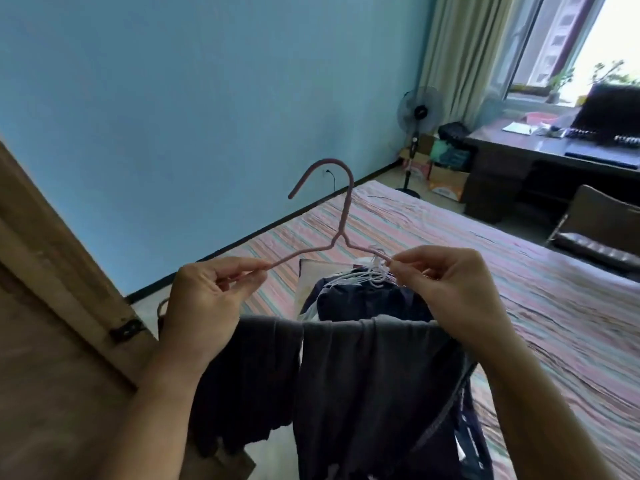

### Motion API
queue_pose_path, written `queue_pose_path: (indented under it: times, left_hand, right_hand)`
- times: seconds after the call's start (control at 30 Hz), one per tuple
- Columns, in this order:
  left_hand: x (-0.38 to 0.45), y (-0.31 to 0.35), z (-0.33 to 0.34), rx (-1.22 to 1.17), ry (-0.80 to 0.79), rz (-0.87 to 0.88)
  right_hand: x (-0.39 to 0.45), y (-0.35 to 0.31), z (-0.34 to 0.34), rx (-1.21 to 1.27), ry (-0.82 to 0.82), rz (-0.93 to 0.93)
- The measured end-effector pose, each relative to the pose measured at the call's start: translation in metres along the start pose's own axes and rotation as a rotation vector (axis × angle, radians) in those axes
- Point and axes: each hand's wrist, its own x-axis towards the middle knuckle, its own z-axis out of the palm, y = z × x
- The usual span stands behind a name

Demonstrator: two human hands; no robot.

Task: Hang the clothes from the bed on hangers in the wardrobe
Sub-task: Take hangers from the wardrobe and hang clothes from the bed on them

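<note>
My left hand [211,292] and right hand [446,285]: each pinches one shoulder end of the pink hanger [341,216], hook up, probably to keep it level. Dark grey garment [363,382]: draped over its lower bar, below the hanger. Beyond the hanger: dark clothes [367,299] and white hangers [367,275] on the striped bed [519,271]. Farthest: fan [419,112], desk [554,150], blue wall [207,98].

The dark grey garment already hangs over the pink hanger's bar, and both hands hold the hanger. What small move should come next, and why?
Probably turn toward the wooden wardrobe door on the left and lift the pink hanger. The left hand and right hand each pinch a shoulder of it, the dark grey garment is draped across its bar, and its hook points up, free.
</note>
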Motion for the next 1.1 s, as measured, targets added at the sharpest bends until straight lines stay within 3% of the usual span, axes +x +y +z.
queue_pose_path:
  times: [0.4, 0.83, 1.1]
  left_hand:
    - [-0.008, -0.034, 0.072, -0.063, -0.282, -0.092]
    - [0.062, -0.174, 0.222, 0.05, -0.473, -0.378]
    - [0.153, -0.248, 0.322, 0.164, -0.43, -0.434]
  right_hand:
    - [-0.042, 0.049, -0.037, -0.077, 0.096, 0.17]
    - [0.032, 0.234, -0.027, -0.137, 0.006, 0.456]
    - [0.139, 0.357, -0.011, -0.187, -0.059, 0.53]
